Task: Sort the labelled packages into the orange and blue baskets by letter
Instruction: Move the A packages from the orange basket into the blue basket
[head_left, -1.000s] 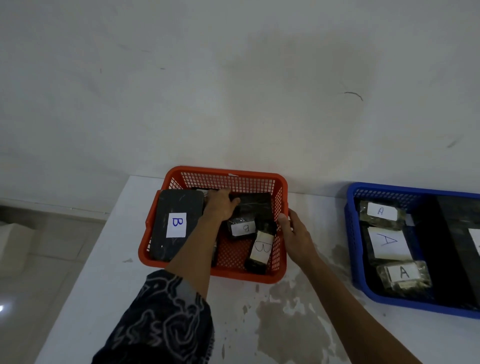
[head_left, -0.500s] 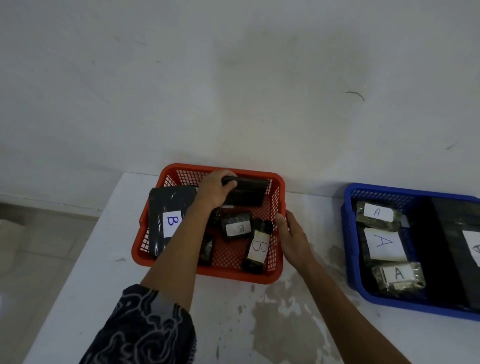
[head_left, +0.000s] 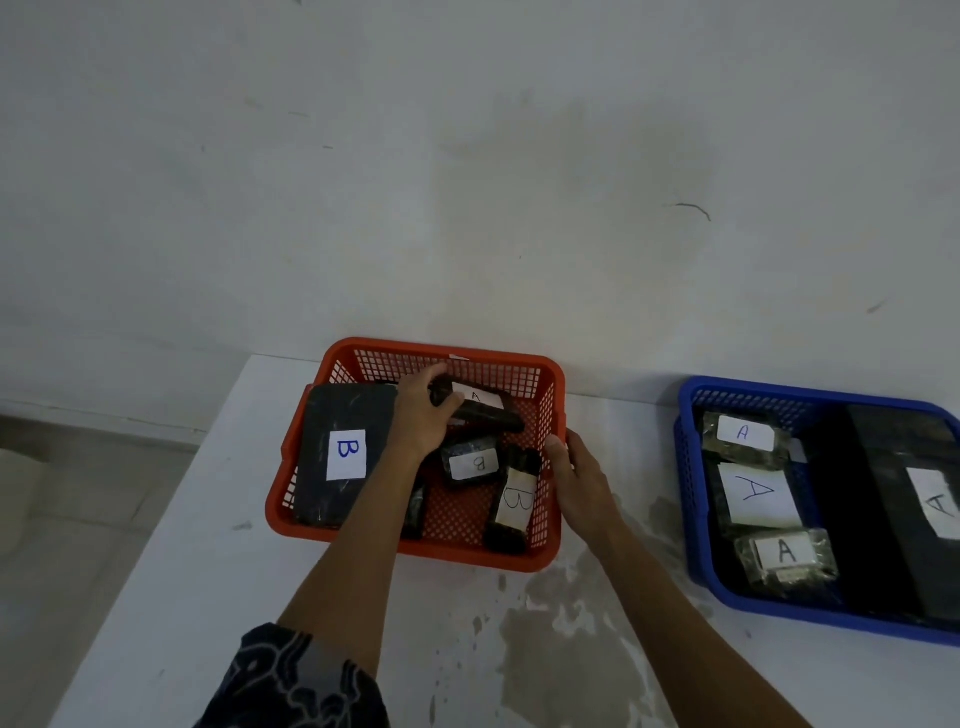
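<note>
Nearest us, our patterned sleeve (head_left: 296, 680) covers the left forearm above the stained white worktop (head_left: 519, 649). Our right hand (head_left: 582, 480) rests against the outer right wall of the orange basket (head_left: 467, 558), its fingers (head_left: 555, 446) pressed together over the rim. Inside that basket we see a small upright package marked B (head_left: 511, 501) by the right wall, another small B package (head_left: 470, 462) just beyond it, and a large flat B package (head_left: 343, 454) leaning along the left side. Farther in, our left hand (head_left: 421, 415) reaches to the back of the orange basket, fingers curled around the end of a dark package labelled A (head_left: 485, 408), which is tilted above the others. Well apart to the right, the blue basket (head_left: 696, 519) holds four packages marked A (head_left: 761, 493). Behind everything stands a plain pale wall (head_left: 467, 182).
</note>
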